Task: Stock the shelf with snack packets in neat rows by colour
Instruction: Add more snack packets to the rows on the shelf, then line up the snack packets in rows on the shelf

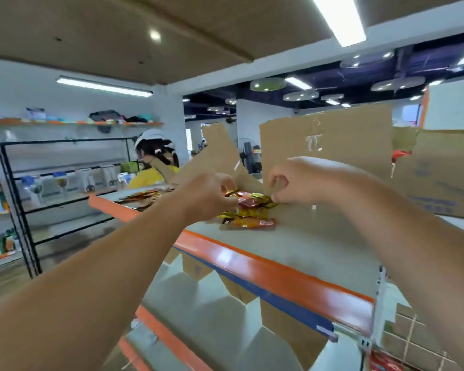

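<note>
Head view, near to far. Two bare forearms reach forward over the shelf, whose front edge carries an orange strip above a blue one. Below that edge, a lower tier holds cardboard dividers standing in a zigzag row.

Past the middle of the shelf, toward its back edge, lies a loose heap of snack packets in red, gold and yellow, unsorted; one red packet lies nearest the front edge. The left hand rests on the heap's left side, fingers curled and closed on packets at their tips. The right hand meets the heap's right side, fingers bent with the tips down at the packets – whether they pinch one cannot be told.

A second scatter of packets lies at the shelf's far left corner. Directly behind the heap stand the upright flaps of an open cardboard box; another printed carton sits toward the right edge.

Beyond the shelf – a person in a white cap and yellow top, a black metal rack and wall shelving bearing assorted goods.
</note>
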Tool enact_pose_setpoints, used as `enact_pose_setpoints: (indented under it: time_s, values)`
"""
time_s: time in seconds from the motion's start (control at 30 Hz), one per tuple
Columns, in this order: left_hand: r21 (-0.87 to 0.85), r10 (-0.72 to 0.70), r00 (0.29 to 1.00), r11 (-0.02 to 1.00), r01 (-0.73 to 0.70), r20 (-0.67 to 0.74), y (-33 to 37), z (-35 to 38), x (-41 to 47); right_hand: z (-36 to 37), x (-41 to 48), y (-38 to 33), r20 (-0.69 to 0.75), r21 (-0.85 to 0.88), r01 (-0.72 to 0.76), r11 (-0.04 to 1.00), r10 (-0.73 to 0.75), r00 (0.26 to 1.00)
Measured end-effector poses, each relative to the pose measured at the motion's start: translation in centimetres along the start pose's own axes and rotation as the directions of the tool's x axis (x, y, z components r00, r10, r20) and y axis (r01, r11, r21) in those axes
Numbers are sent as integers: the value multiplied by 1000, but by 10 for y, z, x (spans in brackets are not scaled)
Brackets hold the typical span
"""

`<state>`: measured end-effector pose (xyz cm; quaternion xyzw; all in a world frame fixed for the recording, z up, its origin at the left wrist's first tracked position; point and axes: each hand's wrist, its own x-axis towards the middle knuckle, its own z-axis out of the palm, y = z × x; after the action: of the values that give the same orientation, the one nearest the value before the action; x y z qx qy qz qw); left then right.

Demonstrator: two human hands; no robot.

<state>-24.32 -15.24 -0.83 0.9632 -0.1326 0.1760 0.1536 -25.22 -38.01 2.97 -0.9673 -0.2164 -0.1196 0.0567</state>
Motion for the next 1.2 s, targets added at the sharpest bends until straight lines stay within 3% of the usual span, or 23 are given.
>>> enact_pose_setpoints:
  time_s: [0.33, 0.47, 0.6, 0.7, 0.83, 1.03, 1.2]
  values:
    - [24, 109, 963, 993, -119, 245, -30, 33, 106, 31, 79, -22, 242, -146, 17, 989, 19, 970]
    - [70, 256, 876, 948, -310, 410, -36, 43, 142, 49, 99, -36, 364, -237, -19, 971, 107, 925]
    - [138, 303, 773, 884, -446, 558, -36, 49, 166, 65, 119, -41, 500, -266, -62, 962, 193, 844]
    - [96, 322, 695, 866, -490, 643, -39, 55, 178, 73, 123, -40, 496, -223, -143, 964, 239, 835]
    - [52, 406, 646, 822, -568, 646, -47, 59, 181, 80, 113, -25, 447, -101, -288, 952, 302, 842]
    - [-90, 553, 669, 799, -594, 496, -48, 68, 173, 67, 93, -4, 272, 200, -446, 873, 388, 881]
    - [-199, 635, 704, 771, -605, 319, -57, 67, 185, 59, 85, 14, 144, 324, -457, 828, 435, 889]
